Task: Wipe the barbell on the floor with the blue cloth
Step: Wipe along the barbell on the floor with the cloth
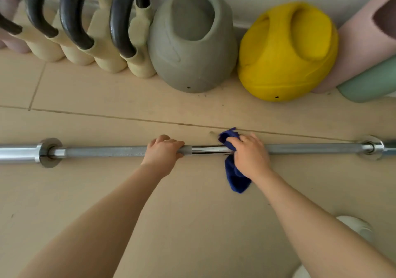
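Note:
A long steel barbell [102, 151] lies across the beige floor from left to right, with collars near both ends. My left hand [164, 151] is wrapped over the bar near its middle. Just to the right, my right hand [249, 154] presses a dark blue cloth [235, 176] around the bar. One cloth end sticks up behind the bar and the other hangs toward me on the floor. A short shiny stretch of bar shows between my two hands.
Along the wall behind the bar stand several cream kettlebells with black handles [85, 27], a grey soft kettlebell [192, 46], a yellow one [287, 53], and pink [360, 42] and green rolls [370, 82]. A white shoe [355, 227] is at the lower right.

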